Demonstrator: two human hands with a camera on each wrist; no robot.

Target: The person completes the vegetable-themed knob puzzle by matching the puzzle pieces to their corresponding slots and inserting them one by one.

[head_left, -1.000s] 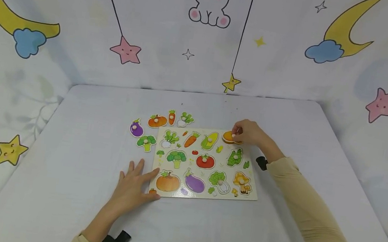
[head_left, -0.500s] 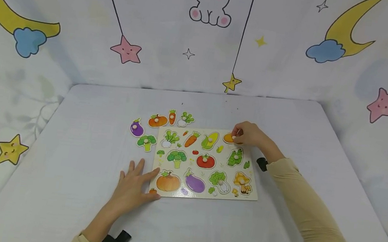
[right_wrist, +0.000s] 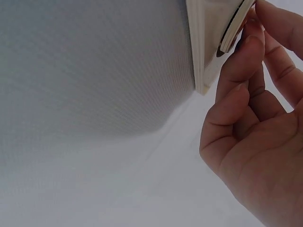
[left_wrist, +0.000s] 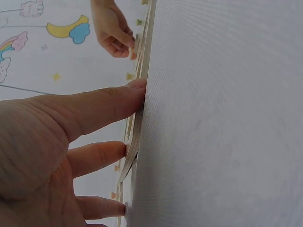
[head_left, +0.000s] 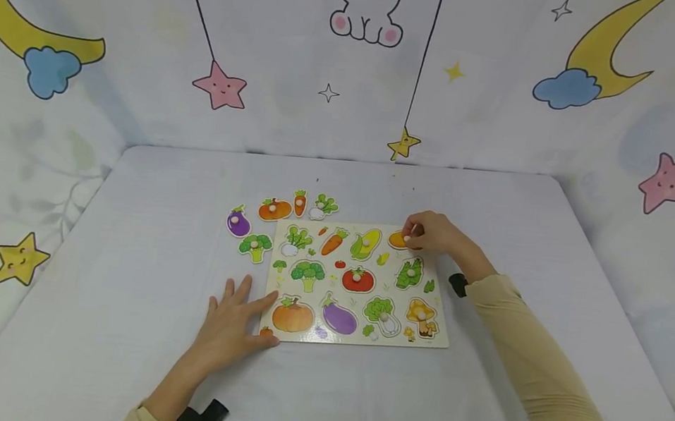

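In the head view, a wooden vegetable puzzle board [head_left: 360, 327] lies on the white-covered table. My right hand [head_left: 437, 233] is at its far right corner, pinching the small knob of an orange-yellow puzzle piece [head_left: 396, 239]; fingers hide much of it. The right wrist view shows the piece's edge [right_wrist: 232, 28] tilted against the board. With fingers spread, my left hand [head_left: 229, 328] touches the board's near left corner. Corn [head_left: 365, 245], tomato [head_left: 357, 281], green vegetable [head_left: 409, 274], cabbage [head_left: 382, 316] and mushroom [head_left: 422, 318] pieces with knobs sit in the board.
Loose knobbed pieces lie beyond and left of the board: eggplant [head_left: 238, 223], broccoli [head_left: 255, 248], pumpkin [head_left: 275, 210], carrot [head_left: 299, 204] and white radish [head_left: 323, 207]. A patterned cloth backdrop [head_left: 281, 54] stands behind and beside the table [head_left: 134, 248].
The orange-yellow piece sits slightly lower against the board than one second ago, with less of its dark near edge showing. The left hand stays in place.
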